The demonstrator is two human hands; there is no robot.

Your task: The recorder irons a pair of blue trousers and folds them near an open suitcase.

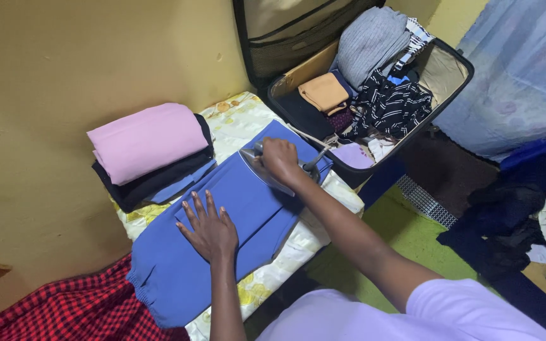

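Head view is looking down on a blue garment lying spread over a bench that is wearing a white cover with yellow flowers. The cloth is looking soft, light and limp, so it is likely bunching or sliding under a push unless pinned; its gathered hem near the person is the thicker part to take hold of. The left hand is lying flat on it, fingers spread wide, gripping nothing, only pressing the fabric down. The right hand is wrapping closed around the handle of an iron, whose metal sole is sitting on the far end of the garment; the iron is appearing heavy and rigid, and probably hot, so the handle is the only safe hold.

Just beside the garment, on the bench's far left corner, a stack of folded clothes is sitting, pink on top of dark pieces, touching the blue cloth's edge and narrowing the iron's room. Beyond the bench, an open suitcase is holding more clothes. A red checked cloth is lying at lower left.
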